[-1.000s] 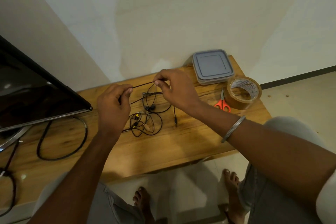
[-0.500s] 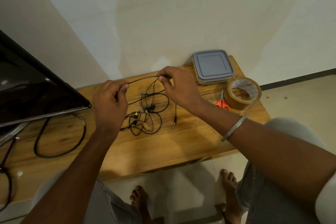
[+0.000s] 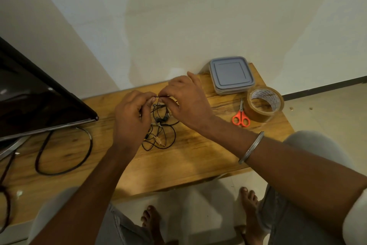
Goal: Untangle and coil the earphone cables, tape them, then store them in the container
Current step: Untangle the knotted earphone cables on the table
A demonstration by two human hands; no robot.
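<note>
Two pinches hold one short stretch of the earphone cable (image 3: 163, 96). The left hand (image 3: 132, 114) nips it between thumb and curled forefinger, and the right hand (image 3: 187, 103) does the same from the other side, so the hands almost touch. The other fingers of the right hand are lifted and loosely spread. Those of the left hand are folded in, and I cannot tell whether they hold more cord beneath.

The strand runs level and taut above the table (image 3: 188, 165). This is probably to keep one length apart from the rest, so that it can be followed and either drawn free or laid into a first loop. Below the hands the rest of the cable hangs down into a tangle (image 3: 161, 141) lying on the wood, with the dark earbuds (image 3: 161, 119) just under the fingers. The untangling looks unfinished, and no neat coil can be seen yet.

On the person's right, well apart from the tangle, the scissors (image 3: 240, 119) lie just beside the roll of brown tape (image 3: 265, 103), within easy reach for the taping step. Behind them, against the wall, is the container (image 3: 231, 74) with its lid on, so it must be opened before anything is stored.

On the left a dark screen (image 3: 39, 95) leans over the table, and a thick black cord (image 3: 63, 153) loops below it, apart from the earphones.
</note>
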